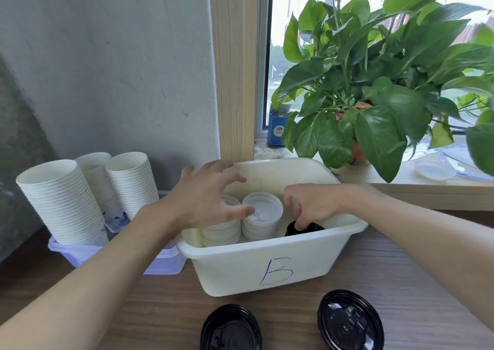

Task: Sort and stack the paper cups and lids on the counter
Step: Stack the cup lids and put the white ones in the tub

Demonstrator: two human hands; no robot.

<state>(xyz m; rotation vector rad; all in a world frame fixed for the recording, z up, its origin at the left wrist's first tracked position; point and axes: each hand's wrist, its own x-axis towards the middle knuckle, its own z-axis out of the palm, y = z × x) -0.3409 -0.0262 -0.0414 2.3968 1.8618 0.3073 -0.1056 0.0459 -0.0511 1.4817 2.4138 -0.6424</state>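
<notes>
A cream bin (267, 266) marked "B" stands on the wooden counter. Inside it are two stacks of white lids (263, 216) and a black lid (312, 228) at the right. My right hand (312, 205) reaches into the bin, its fingers curled onto the black lid. My left hand (205, 197) hovers over the left white stack with fingers spread, holding nothing. Two more black lids lie on the counter in front of the bin, the left black lid (231, 328) and the right black lid (350, 320). Three tilted stacks of white paper cups (64, 199) stand in a translucent tub (165, 261) at the left.
A potted green plant (374, 95) stands on the window sill behind the bin, with leaves hanging over the bin's back right corner. A blue box (276, 129) and a clear plastic dish (434, 169) lie on the sill. A grey wall rises at the left.
</notes>
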